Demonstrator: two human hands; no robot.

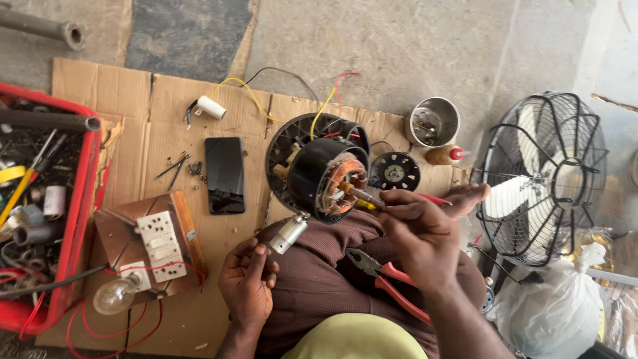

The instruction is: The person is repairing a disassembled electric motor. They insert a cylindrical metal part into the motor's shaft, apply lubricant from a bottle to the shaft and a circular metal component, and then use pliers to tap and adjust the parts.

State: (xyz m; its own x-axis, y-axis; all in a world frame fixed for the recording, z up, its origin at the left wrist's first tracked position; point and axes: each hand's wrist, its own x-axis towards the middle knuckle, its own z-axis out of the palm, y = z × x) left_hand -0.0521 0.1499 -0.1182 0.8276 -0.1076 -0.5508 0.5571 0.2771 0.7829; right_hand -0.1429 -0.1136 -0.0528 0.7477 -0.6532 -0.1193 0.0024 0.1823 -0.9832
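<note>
Looking down at a rough grey concrete floor [399, 46], with a flattened sheet of brown cardboard [166, 100] lying over it as the work surface. Sitting at its near edge, brown trousers showing below.

Resting against the knees: a black round fan motor with exposed copper windings [329, 176], tilting toward the camera. Right hand [422, 229] pressing a yellow-handled screwdriver [362, 196] into the windings, fingers closing around the handle. Left hand [247, 282] curling its fingers around a small silver cylindrical capacitor [288, 234], just beside the motor. Red-handled pliers [389, 276] lying across the lap, under the right forearm.

Spreading over the cardboard: a black phone [224, 174] lying flat, a wooden board with white sockets [156, 246], a clear light bulb [114, 296] on red wire, and loose screws.

Crowding the left edge: a red plastic crate of tools [46, 213]. Standing at the right: a black wire-caged fan with white blades [541, 176], near a shiny steel cup [433, 121].
</note>
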